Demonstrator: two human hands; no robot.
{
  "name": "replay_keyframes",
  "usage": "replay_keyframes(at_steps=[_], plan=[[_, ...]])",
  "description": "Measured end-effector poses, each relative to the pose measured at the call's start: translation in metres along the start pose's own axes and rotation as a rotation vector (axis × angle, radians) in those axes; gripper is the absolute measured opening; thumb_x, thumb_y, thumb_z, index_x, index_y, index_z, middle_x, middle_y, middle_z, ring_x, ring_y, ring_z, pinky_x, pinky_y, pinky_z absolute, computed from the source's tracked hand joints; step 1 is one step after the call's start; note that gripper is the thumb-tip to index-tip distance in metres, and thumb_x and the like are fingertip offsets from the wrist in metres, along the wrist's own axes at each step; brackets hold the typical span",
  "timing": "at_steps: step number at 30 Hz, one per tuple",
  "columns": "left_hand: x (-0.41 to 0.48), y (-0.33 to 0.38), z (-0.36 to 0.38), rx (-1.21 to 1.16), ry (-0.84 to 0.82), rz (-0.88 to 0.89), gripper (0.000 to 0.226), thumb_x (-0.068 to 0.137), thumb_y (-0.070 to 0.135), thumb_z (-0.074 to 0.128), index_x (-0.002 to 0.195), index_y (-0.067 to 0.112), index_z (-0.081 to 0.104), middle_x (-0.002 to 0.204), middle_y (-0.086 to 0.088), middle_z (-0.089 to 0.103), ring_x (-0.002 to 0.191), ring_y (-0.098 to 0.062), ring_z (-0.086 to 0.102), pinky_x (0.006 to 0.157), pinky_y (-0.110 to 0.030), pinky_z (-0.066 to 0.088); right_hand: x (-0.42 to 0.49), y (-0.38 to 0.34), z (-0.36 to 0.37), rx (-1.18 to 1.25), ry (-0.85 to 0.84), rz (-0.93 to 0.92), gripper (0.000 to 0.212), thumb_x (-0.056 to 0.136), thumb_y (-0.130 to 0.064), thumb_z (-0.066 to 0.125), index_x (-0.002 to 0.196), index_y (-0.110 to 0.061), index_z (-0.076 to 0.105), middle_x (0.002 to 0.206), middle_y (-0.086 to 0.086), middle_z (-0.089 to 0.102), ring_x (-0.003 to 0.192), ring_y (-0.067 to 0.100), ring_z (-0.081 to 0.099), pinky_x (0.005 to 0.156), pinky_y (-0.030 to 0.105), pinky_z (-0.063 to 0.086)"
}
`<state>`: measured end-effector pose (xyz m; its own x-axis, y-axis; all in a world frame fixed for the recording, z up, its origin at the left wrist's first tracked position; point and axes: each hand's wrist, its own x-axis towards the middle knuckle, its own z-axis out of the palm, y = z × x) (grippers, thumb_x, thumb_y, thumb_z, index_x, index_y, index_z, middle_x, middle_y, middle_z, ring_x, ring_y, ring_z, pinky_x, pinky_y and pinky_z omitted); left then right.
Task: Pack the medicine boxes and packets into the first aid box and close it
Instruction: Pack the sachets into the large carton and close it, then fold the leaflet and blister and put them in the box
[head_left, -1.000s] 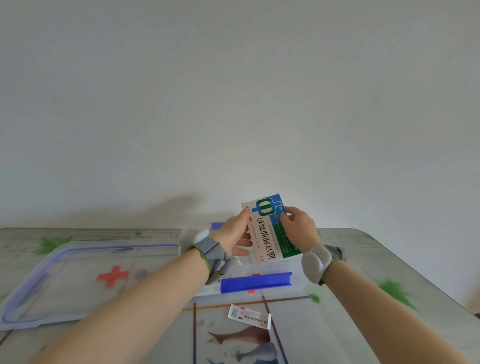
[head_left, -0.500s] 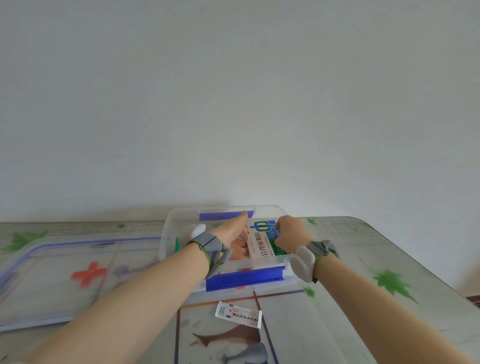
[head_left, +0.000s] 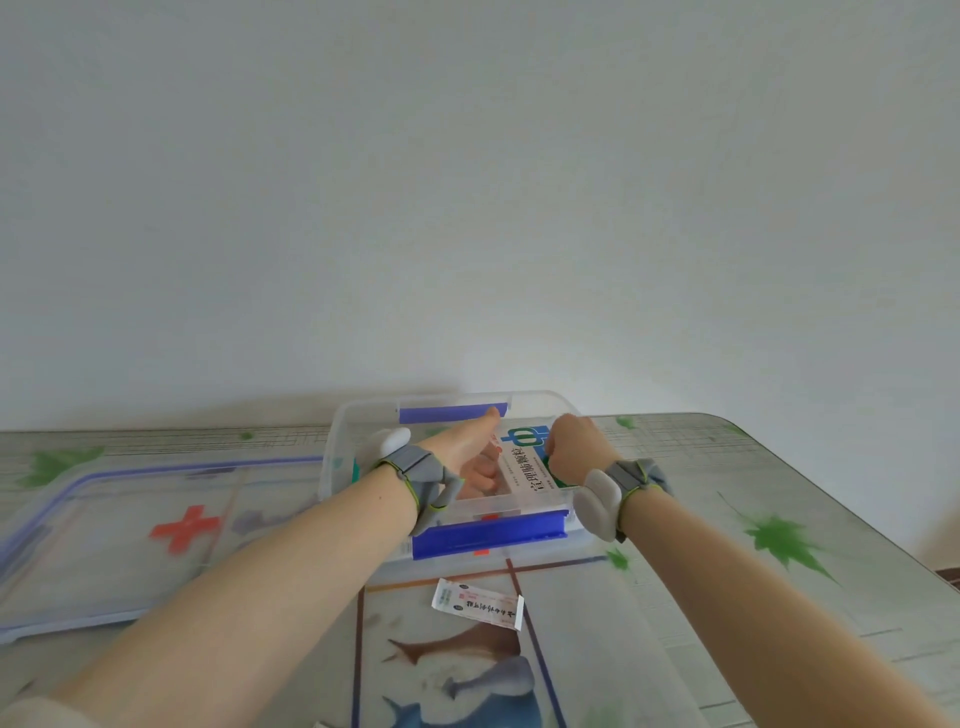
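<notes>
The medicine box (head_left: 524, 460) is found inside the first aid box (head_left: 332, 457), towards its right side, printed face up. It is held along both long edges. The left hand (head_left: 462, 449) has its thumb laid straight along the left edge, with the fingers (head_left: 485, 475) curled beneath. The right hand (head_left: 574, 452) has its fingers curled over the right edge in a pinch. Whether the underside is seated on the container floor cannot be told.

Risk is judged as follows. If the left fingers are drawn out unevenly, the carton could be left propped against a wall. The lid (head_left: 104, 519), lying flat to the left, might then not seat. Room for further items could also be lost.

The carton's long axis is run from near to far, canted slightly rightward. Its blue-emblem end is pointed at the far latch (head_left: 452, 413).

One packet (head_left: 478, 608) is noted unpacked on the table (head_left: 779, 493), just before the near latch (head_left: 488, 535).
</notes>
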<state>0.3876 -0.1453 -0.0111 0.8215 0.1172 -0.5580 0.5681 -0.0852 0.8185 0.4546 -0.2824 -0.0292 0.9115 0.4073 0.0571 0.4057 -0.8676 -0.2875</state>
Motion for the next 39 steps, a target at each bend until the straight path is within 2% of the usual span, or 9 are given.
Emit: replay_keyframes(at_steps=[5,10,12,17,21,25,29,33,39], plan=[[-0.043,0.001,-0.014,0.102,0.138,0.08,0.065,0.094,0.058,0.023,0.131,0.009,0.043,0.132,-0.01,0.047,0.117,-0.025,0.05,0.085,-0.037,0.044,-0.016,-0.01,-0.015,0.182,0.19,-0.012,0.033,0.085,0.004,0.047,0.109,-0.008,0.066,0.116,0.01,0.064,0.102,0.024,0.062,0.086,0.031,0.052],[-0.097,-0.01,-0.021,0.46,0.442,0.501,0.04,0.098,0.043,0.026,0.071,0.016,0.038,0.074,-0.002,0.039,0.071,-0.018,0.041,0.065,-0.03,0.034,-0.047,-0.025,-0.026,0.222,0.233,-0.026,0.035,0.085,-0.001,0.048,0.113,-0.014,0.065,0.116,0.007,0.066,0.101,0.024,0.062,0.085,0.035,0.053],[-0.12,-0.02,-0.024,0.592,0.541,0.627,0.037,0.098,0.037,0.031,0.071,0.013,0.041,0.068,-0.001,0.041,0.062,-0.015,0.04,0.058,-0.028,0.032,-0.066,-0.032,-0.031,0.252,0.265,-0.067,0.033,0.086,-0.004,0.048,0.111,-0.014,0.067,0.113,0.005,0.067,0.1,0.024,0.063,0.085,0.034,0.053],[-0.161,-0.062,-0.033,0.822,0.651,0.721,0.027,0.092,0.03,0.05,0.101,0.011,0.066,0.102,-0.002,0.062,0.096,-0.019,0.059,0.08,-0.028,0.043,-0.125,-0.058,-0.03,0.294,0.285,-0.247,0.023,0.09,-0.018,0.048,0.086,-0.007,0.068,0.084,0.008,0.071,0.078,0.026,0.067,0.07,0.035,0.055],[-0.179,-0.109,-0.034,0.947,0.617,0.686,0.02,0.089,0.028,0.055,0.099,0.016,0.067,0.1,0.001,0.062,0.09,-0.014,0.057,0.075,-0.023,0.04,-0.167,-0.069,-0.014,0.188,-0.036,-0.28,0.039,0.09,-0.033,0.05,0.074,-0.001,0.065,0.072,0.014,0.071,0.063,0.024,0.066,0.073,0.039,0.059],[-0.193,-0.152,-0.031,1.043,0.419,0.509,0.025,0.086,0.027,0.058,0.108,0.016,0.066,0.109,0.001,0.065,0.093,-0.013,0.058,0.076,-0.02,0.041,-0.203,-0.064,0.01,0.06,-0.445,-0.194,0.045,0.075,-0.059,0.059,0.06,-0.017,0.062,0.049,-0.003,0.065,0.041,0.009,0.059,0.067,0.033,0.059],[-0.201,-0.18,-0.024,1.109,0.228,0.375,0.037,0.085,0.03,0.063,0.119,0.015,0.06,0.123,0.0,0.059,0.11,-0.016,0.056,0.081,-0.019,0.039,-0.217,-0.064,0.029,0.013,-0.641,-0.144,0.049,0.063,-0.061,0.067,0.077,-0.015,0.069,0.064,-0.001,0.074,0.052,0.011,0.069,0.072,0.029,0.058],[-0.204,-0.197,-0.021,1.147,0.199,0.348,0.047,0.083,0.034,0.066,0.126,0.016,0.056,0.13,-0.004,0.051,0.117,-0.019,0.05,0.088,-0.021,0.036,-0.22,-0.072,0.037,0.094,-0.676,-0.15,0.022,0.075,-0.034,0.071,0.07,-0.014,0.066,0.062,-0.001,0.073,0.052,0.007,0.068,0.063,0.025,0.057],[-0.205,-0.206,-0.029,1.086,0.212,0.372,0.082,0.067,0.046,0.079,0.135,0.019,0.042,0.135,-0.001,0.046,0.12,-0.019,0.047,0.099,-0.028,0.04,-0.214,-0.071,0.041,0.377,-0.459,-0.1,0.011,0.084,-0.014,0.06,0.095,-0.017,0.058,0.077,-0.003,0.059,0.057,0.008,0.059,0.048,0.016,0.05]])
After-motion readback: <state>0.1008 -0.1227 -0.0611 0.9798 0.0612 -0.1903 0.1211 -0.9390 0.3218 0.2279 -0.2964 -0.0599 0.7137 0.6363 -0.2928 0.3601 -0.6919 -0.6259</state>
